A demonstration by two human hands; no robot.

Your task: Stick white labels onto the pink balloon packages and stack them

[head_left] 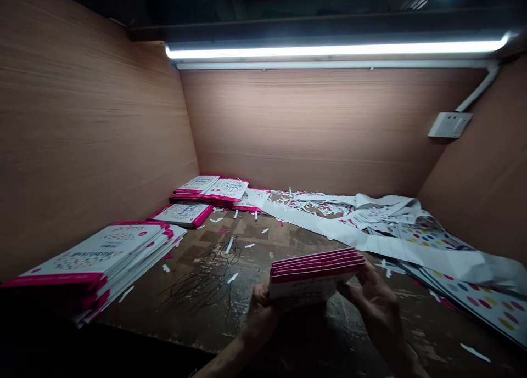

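Fingers of 2 hands clasp pink-edged packets at opposite ends, tabletop stretching to the left pile.

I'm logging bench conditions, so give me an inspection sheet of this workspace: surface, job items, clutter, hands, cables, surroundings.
Surface: brown table, worn and patchy.
Job items: pink-edged bundle in hand; near stack at left, its layers uneven; far stacks behind it.
Clutter: paper scraps scattered about; long white strip lying toward dotted sheets at right.
Hands: left hand and right hand grip opposite ends of the bundle.
Cables: white conduit reaching the switch plate; thin dark strands on the table, material unclear.
Surroundings: wood-grain walls, lit tube above.
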